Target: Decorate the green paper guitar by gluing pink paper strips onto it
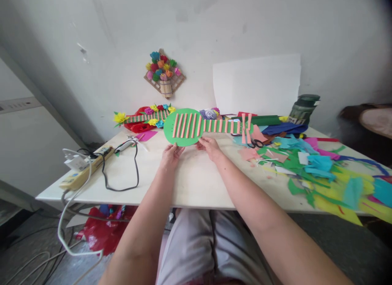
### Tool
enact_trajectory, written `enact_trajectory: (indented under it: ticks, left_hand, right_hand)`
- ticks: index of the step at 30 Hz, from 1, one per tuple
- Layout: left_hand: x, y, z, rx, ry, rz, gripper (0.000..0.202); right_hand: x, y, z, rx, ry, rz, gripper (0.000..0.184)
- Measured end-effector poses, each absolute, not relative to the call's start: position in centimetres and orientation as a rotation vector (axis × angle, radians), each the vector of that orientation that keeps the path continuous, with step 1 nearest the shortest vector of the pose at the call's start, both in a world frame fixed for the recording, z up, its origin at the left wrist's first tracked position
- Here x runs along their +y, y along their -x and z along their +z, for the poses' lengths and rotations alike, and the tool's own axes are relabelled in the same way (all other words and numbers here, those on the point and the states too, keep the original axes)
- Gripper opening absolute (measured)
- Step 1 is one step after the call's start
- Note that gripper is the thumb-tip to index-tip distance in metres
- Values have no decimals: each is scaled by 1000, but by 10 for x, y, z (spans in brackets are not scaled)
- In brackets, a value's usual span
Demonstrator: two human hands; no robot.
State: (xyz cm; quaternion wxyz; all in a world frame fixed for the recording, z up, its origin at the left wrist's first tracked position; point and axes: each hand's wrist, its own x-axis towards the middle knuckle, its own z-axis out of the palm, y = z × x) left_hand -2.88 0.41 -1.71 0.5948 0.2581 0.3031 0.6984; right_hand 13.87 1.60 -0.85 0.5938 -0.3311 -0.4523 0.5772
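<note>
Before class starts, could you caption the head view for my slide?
Both hands hold a green lute-shaped craft with salmon-pink bars beside colourful scraps.

The lute-shaped piece point(185, 126) is coloured bright green, and its round body and neck are crossed by parallel salmon-pink bars. Behind it, red, green and pinkish stripes are shown by a second instrument point(143, 119), edged with yellow, magenta and blue flowers. On the pale grey wall point(122, 52), a tan lattice ornament point(165, 89) is topped with multicoloured blooms. The off-white table point(202, 187) is strewn with paper scraps point(318, 164) in green, turquoise, yellow, salmon and magenta. Cream is worn by the power strip point(76, 177), black by a looped cable point(136, 170), red by a bag point(101, 232).
</note>
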Motion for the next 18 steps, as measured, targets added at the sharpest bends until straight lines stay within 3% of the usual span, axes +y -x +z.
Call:
enact_trajectory:
  ticks: [6, 12, 18]
  left_hand:
    - [0, 25, -18, 719, -663, 1481, 18]
    - [0, 33, -11, 703, -618, 1449, 4]
    - [9, 45, -12, 802, -570, 1635, 27]
  right_hand:
    - [15, -141, -4, -984, 842, 1306, 12]
    - [15, -151, 0, -1020, 928, 1255, 13]
    - [15, -166, -1, -1232, 919, 1296, 6]
